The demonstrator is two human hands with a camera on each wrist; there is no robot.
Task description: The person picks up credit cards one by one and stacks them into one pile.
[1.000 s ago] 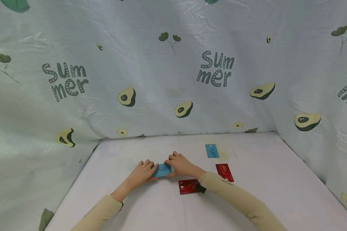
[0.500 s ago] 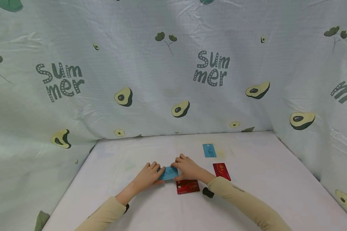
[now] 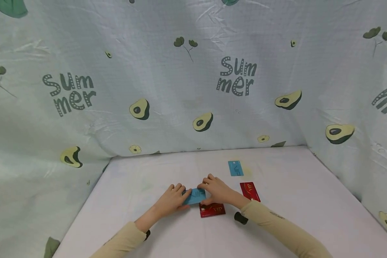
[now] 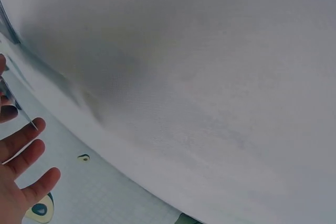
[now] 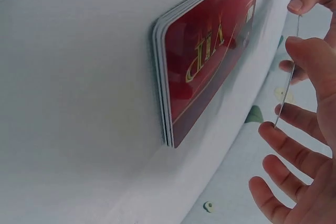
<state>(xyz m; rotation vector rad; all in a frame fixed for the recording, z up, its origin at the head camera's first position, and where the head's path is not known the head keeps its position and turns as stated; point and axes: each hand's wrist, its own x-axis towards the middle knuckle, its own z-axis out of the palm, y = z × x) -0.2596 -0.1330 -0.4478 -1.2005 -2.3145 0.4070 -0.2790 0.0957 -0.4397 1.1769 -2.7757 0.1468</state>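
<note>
A blue VIP card (image 3: 196, 196) is held between both hands, raised off the table. My left hand (image 3: 173, 199) pinches its left end, and my right hand (image 3: 217, 190) pinches its right end between thumb and fingers. In the right wrist view the card appears edge-on as a thin line, with the other fingers spread. Just below the right hand lies a small stack of red VIP cards (image 5: 210, 56), partly covered by hand and blue card in the head view. The left wrist view catches only some fingertips and a card edge (image 4: 18, 103).
Another blue VIP card (image 3: 235, 168) lies farther back on the white table (image 3: 167, 236). A red VIP card (image 3: 250, 191) lies nearer, beside the right forearm. A curtain printed with avocados (image 3: 203, 122) closes the back and sides.
Both hands have carried the blue card to the right and slightly nearer, toward the red stack. The other cards have stayed put on the table.
</note>
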